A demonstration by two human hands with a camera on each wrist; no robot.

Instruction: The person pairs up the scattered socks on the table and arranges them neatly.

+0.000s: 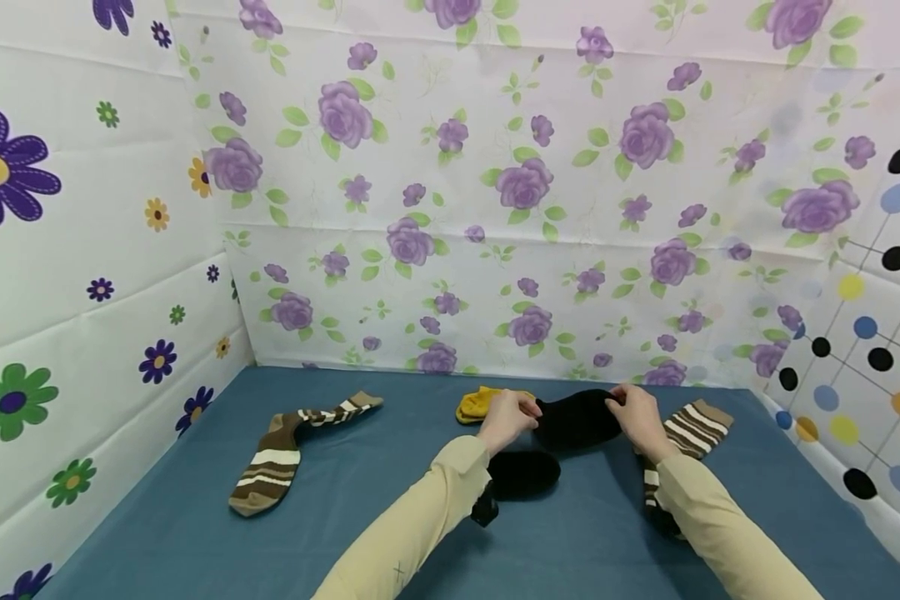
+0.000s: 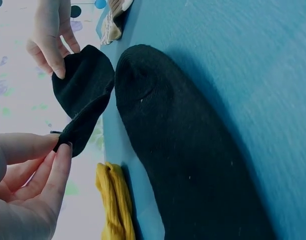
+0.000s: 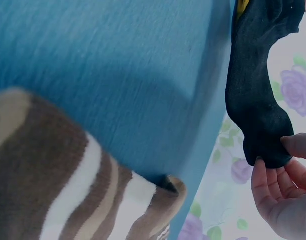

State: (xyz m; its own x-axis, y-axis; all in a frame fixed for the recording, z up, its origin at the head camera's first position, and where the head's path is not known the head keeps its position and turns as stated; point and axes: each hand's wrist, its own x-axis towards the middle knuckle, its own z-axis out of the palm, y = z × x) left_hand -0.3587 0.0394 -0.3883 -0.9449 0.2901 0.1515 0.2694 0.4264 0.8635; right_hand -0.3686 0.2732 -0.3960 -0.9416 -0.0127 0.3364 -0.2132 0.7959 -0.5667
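Near the back edge of the desk [image 1: 360, 475], the left hand [image 1: 506, 420] and right hand [image 1: 641, 423] pinch a black sock [image 1: 579, 421] at opposite ends, apparently straightening it, which likely calls next for an even pull.

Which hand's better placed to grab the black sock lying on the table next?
Probably the left hand: the lying sock is closer to it, while the right hand is nearer a striped sock. Both pinch the raised sock, so left would release first.
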